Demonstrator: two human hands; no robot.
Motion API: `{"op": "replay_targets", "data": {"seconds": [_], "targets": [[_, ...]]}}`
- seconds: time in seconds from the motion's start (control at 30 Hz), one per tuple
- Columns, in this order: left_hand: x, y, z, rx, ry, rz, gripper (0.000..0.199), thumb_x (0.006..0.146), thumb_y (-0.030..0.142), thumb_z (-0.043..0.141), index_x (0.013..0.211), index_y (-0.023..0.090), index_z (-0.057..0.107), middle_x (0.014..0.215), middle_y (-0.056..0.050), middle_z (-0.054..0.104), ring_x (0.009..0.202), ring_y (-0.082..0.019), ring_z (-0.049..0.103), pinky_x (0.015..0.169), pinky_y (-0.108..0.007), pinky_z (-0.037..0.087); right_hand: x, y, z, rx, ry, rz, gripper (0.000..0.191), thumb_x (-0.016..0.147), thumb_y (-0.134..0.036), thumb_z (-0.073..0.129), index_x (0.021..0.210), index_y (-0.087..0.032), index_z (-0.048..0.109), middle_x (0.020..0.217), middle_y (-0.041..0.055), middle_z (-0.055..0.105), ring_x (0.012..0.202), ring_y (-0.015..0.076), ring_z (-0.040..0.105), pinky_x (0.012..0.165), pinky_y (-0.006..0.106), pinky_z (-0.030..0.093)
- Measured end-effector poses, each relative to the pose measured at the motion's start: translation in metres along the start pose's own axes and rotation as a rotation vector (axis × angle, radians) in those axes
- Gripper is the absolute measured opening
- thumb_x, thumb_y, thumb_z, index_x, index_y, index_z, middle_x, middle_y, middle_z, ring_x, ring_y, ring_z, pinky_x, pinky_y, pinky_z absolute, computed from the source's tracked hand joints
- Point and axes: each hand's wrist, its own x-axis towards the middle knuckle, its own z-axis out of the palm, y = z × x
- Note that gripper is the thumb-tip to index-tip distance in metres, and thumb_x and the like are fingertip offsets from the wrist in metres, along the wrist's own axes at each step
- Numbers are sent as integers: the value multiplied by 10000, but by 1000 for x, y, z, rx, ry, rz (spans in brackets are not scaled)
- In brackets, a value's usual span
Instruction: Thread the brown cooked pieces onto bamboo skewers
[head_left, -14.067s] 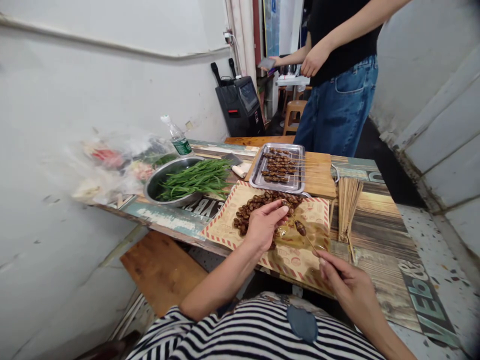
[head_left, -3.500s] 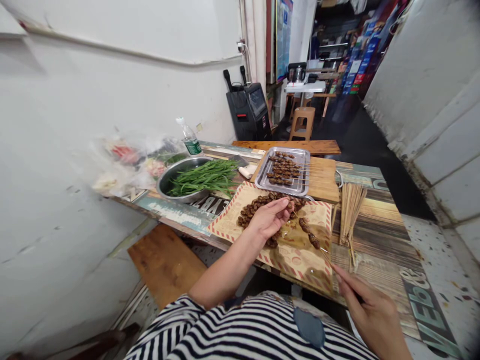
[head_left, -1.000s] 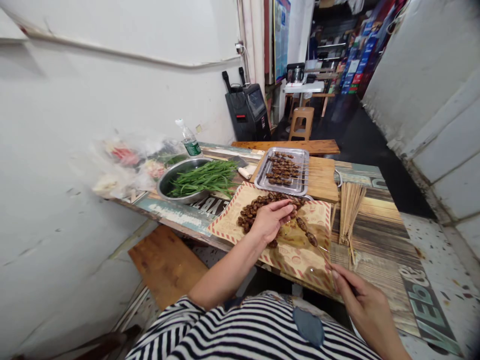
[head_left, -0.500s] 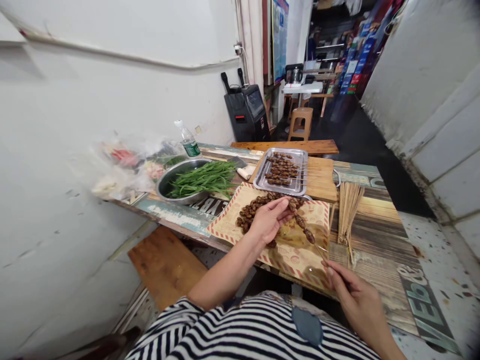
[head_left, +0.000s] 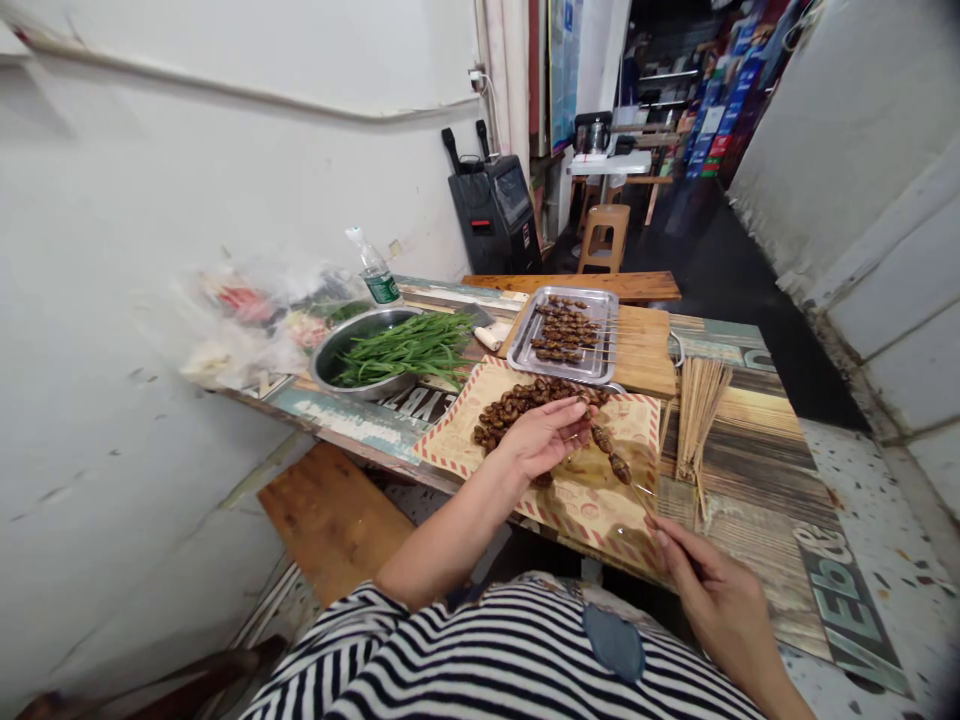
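My right hand [head_left: 716,590] grips the lower end of a thin bamboo skewer [head_left: 641,500] near the table's front edge. Brown silkworm pupae [head_left: 619,468] are threaded along the skewer, which slants up to the left. At its far end, the fingers of my left hand [head_left: 547,435] are closed on a pupa, partly hidden by the fingertips. Below and behind that hand, a pile of loose pupae [head_left: 499,412] lies on printed paper [head_left: 585,505] with a striped border. Beyond the pile, a metal tray [head_left: 521,350] holds several filled skewers [head_left: 562,330].
The tray rests on a wooden board [head_left: 645,350]. Right of the paper lies a bundle of bare skewers [head_left: 699,415]. To the left are a metal bowl [head_left: 322,375] of green vegetables [head_left: 405,350], a plastic bottle [head_left: 381,282] and plastic bags [head_left: 247,320]. A bench [head_left: 330,520] stands below the table.
My left fingers have shifted slightly right, covering more of the skewer's far end. My right hand keeps its hold in nearly the same place. The camera view has tilted slightly.
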Motion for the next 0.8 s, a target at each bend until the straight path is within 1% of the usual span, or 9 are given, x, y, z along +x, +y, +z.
{"op": "replay_targets", "data": {"seconds": [0.2, 0.4, 0.5, 0.6, 0.8], "targets": [[-3, 2, -2, -34, -77, -14, 145, 711, 109, 630, 855, 110, 624, 849, -49, 647, 720, -97, 601, 668, -216, 481, 1, -5, -1, 72, -37, 55, 317, 809, -380, 498, 963, -171, 680, 885, 51, 709, 758, 162, 675, 708, 238, 549], [0, -2, -5, -12, -10, 49, 171, 700, 90, 635, 869, 112, 627, 861, -50, 651, 688, -84, 600, 654, -206, 480, 1, -6, -1, 78, -31, 86, 329, 802, -392, 499, 969, -173, 679, 915, 59, 703, 792, 178, 673, 742, 266, 544], [1, -3, -5, -29, -5, 45, 146, 711, 99, 626, 857, 114, 629, 818, -45, 652, 672, -78, 595, 640, -196, 478, 1, -4, -1, 54, -34, 83, 325, 802, -391, 499, 967, -179, 681, 916, 61, 703, 794, 183, 672, 736, 269, 545], [-1, -2, -5, -55, -26, 29, 118, 726, 129, 619, 843, 111, 626, 799, -43, 649, 678, -82, 596, 642, -197, 483, 1, -4, 0, 41, -24, 73, 322, 804, -387, 499, 967, -175, 680, 920, 63, 702, 789, 178, 672, 719, 256, 546], [0, -2, -5, -80, -8, 13, 133, 714, 97, 621, 846, 113, 620, 781, -41, 649, 641, -76, 587, 616, -192, 483, 0, -5, -1, 41, -17, 67, 324, 809, -389, 495, 973, -175, 674, 916, 61, 703, 786, 182, 672, 712, 263, 548]]}}
